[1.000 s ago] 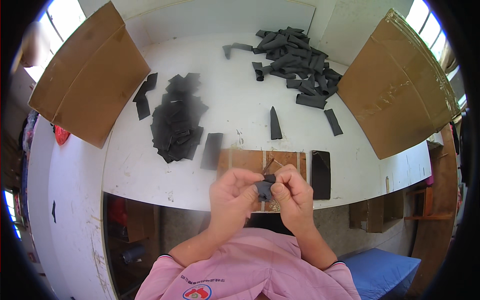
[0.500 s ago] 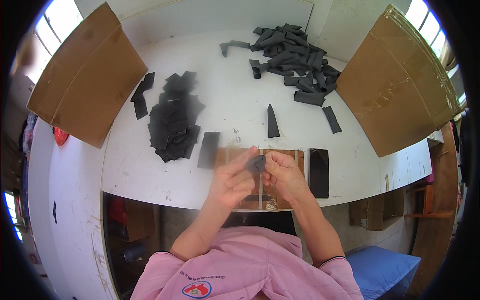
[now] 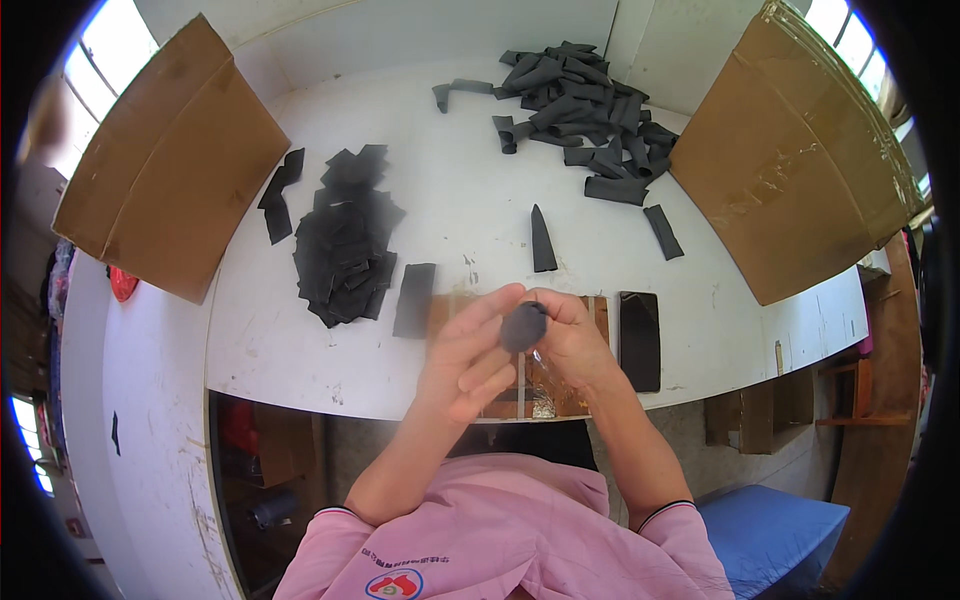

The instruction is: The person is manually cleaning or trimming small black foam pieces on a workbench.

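Note:
Above the brown taped board (image 3: 592,335), both hands are closed on one small dark grey piece of sheet material (image 3: 523,327), which shows a rounded end. My left hand (image 3: 468,355) pinches its left side, the lower fingers partly bent. My right hand (image 3: 572,342) grips its right side, with thumb and fingers close together. Just left of the board lies a flat dark rectangle (image 3: 414,301) of similar material. A pointed, cone-like dark piece (image 3: 542,240) lies beyond the hands. Right of the board rests a glossy black rectangular slab (image 3: 640,342).
A heap of flat dark pieces (image 3: 345,250) lies at left. Rolled dark tubes (image 3: 590,110) are piled at the far right, with a single tube (image 3: 662,232) nearer. Cardboard panels stand at left (image 3: 175,160) and right (image 3: 795,160). A blue stool-like object (image 3: 775,535) is below right.
The dark piece has turned in my fingers and now shows a broader rounded end. Both hands have shifted slightly, and my right hand sits a little higher on it.

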`<action>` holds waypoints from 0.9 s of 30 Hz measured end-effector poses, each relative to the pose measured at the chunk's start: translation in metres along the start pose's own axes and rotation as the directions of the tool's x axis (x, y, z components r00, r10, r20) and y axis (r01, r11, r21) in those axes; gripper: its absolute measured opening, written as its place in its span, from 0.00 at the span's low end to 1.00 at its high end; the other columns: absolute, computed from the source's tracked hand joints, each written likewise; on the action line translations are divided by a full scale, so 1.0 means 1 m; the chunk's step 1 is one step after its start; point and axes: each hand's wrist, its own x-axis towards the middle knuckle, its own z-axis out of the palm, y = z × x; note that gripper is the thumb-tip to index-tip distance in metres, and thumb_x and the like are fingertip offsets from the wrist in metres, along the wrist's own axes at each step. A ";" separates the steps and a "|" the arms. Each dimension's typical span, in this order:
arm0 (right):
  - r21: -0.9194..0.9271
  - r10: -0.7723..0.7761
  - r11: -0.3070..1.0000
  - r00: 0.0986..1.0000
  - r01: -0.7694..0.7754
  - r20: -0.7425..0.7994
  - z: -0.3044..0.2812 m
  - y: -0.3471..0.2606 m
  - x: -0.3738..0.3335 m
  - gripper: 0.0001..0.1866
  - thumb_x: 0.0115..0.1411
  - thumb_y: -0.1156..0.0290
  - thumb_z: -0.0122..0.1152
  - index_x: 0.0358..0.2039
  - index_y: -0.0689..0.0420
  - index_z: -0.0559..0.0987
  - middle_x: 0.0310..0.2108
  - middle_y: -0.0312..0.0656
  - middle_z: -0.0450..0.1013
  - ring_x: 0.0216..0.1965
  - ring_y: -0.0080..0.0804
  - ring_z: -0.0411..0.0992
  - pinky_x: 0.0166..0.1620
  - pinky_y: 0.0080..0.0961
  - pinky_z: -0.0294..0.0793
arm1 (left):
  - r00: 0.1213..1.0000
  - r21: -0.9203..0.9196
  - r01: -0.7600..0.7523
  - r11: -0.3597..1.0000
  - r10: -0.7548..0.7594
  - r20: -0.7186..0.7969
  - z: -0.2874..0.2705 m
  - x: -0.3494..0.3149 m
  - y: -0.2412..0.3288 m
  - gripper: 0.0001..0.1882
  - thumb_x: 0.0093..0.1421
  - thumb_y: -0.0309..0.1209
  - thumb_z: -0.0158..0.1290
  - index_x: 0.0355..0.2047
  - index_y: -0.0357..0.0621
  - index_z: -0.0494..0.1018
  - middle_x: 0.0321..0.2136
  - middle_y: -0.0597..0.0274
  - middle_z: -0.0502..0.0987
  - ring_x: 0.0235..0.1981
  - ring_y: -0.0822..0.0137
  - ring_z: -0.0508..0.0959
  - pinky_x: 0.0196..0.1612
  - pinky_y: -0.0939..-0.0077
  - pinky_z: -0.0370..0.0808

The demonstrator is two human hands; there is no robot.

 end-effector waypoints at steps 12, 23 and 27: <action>-0.185 0.019 0.982 0.999 -0.024 -0.031 -0.007 0.023 0.002 0.10 0.58 0.68 0.49 0.21 0.58 0.68 0.18 0.29 0.62 0.20 0.15 0.59 0.25 0.15 0.59 | 0.997 -0.162 0.044 0.986 -0.054 -0.061 -0.028 0.002 -0.001 0.17 0.59 0.24 0.38 0.49 0.38 0.61 0.27 0.60 0.72 0.07 0.82 0.56 0.10 0.87 0.54; -0.134 0.047 0.989 0.997 -0.056 -0.065 -0.014 0.038 -0.005 0.10 0.57 0.68 0.48 0.22 0.59 0.70 0.18 0.31 0.65 0.21 0.15 0.61 0.25 0.15 0.62 | 0.900 0.818 -0.132 0.560 0.414 -0.138 -0.023 -0.007 -0.012 0.17 0.57 0.28 0.46 0.47 0.39 0.63 0.34 0.63 0.72 0.31 0.77 0.70 0.29 0.85 0.67; -0.385 -0.139 0.921 0.970 0.053 -0.199 -0.012 0.028 -0.011 0.08 0.56 0.69 0.49 0.24 0.60 0.70 0.20 0.32 0.66 0.22 0.17 0.62 0.26 0.17 0.63 | 0.824 0.909 -0.418 -0.002 0.421 0.380 -0.008 -0.003 0.001 0.12 0.53 0.24 0.51 0.38 0.34 0.69 0.37 0.60 0.72 0.40 0.68 0.69 0.45 0.75 0.64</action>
